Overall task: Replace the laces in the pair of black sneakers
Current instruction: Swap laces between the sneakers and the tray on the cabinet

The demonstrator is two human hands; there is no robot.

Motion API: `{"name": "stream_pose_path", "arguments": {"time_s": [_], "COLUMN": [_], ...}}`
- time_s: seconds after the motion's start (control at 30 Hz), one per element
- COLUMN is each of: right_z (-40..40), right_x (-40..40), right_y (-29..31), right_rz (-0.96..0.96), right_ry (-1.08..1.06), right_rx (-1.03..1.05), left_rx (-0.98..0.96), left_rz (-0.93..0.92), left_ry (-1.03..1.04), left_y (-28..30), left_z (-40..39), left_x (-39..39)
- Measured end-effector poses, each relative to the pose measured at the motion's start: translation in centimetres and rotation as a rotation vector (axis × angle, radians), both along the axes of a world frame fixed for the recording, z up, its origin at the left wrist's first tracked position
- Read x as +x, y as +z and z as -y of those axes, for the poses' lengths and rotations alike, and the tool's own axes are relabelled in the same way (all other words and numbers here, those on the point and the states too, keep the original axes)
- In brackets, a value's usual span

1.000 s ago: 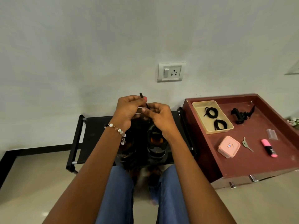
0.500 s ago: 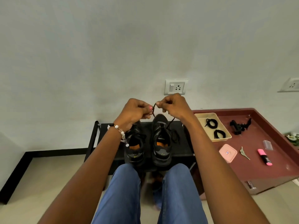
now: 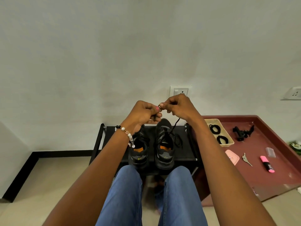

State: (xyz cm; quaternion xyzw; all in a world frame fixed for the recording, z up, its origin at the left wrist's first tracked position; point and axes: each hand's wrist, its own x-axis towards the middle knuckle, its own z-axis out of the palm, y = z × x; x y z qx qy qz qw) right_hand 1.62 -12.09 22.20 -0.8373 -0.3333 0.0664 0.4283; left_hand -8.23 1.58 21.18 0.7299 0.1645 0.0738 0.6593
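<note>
- Black sneakers: the pair stood side by side, heels toward me, on a low black rack (image 3: 112, 132) against the wall; the left sneaker (image 3: 139, 152) was partly behind my wrist, the right sneaker (image 3: 164, 144) in plain sight, both showing orange insoles.
- Lace (image 3: 175, 126): a black cord rose from the right sneaker's eyelets to my hands; more of it lay slack on the rack just beside that shoe.
- Left hand (image 3: 143, 114): I held it above the sneakers, its fingers curled and pinching the lace at the thumb tip; a beaded bracelet (image 3: 126, 132) circled the wrist.
- Right hand (image 3: 178, 106): its fingers were curled too, thumb and forefinger pinching the lace end, touching the left thumb.
- Worktop (image 3: 268, 181): a red-brown tray-like surface stood to my right, beside the rack.
- Beige tray (image 3: 228, 141): it sat at the worktop's near-left corner and held two coiled black laces (image 3: 215, 129).
- Other items on the worktop: a pink box (image 3: 233, 158), a pink highlighter (image 3: 267, 163) and a small black clip-like object (image 3: 242, 132), well apart from one another.
- Wall socket (image 3: 180, 90): mounted just behind my right hand.
</note>
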Motion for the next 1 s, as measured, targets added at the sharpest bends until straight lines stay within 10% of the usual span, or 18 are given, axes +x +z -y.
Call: {"name": "stream_pose_path", "arguments": {"time_s": [0.23, 0.53, 0.87, 1.0], "right_z": [0.7, 2.0, 1.4, 1.5], "right_x": [-0.8, -2.8, 0.5, -1.5], "right_y": [-3.3, 0.9, -1.6, -2.9], "right_rz": [-0.243, -0.021, -0.143, -0.220], "right_ry": [-0.007, 0.195, 0.022, 0.236], "right_rx": [0.167, -0.055, 0.087, -0.107], "left_rx": [-0.900, 0.098, -0.635, -0.450], "left_rz": [0.153, 0.159, 0.215, 0.223], "left_ry": [0.016, 0.028, -0.124, 0.134], "left_y": [0.8, -0.6, 1.2, 0.9], "left_z": [0.2, 0.2, 1.7, 1.0], "left_x": [-0.4, 0.5, 0.0, 1.6]}}
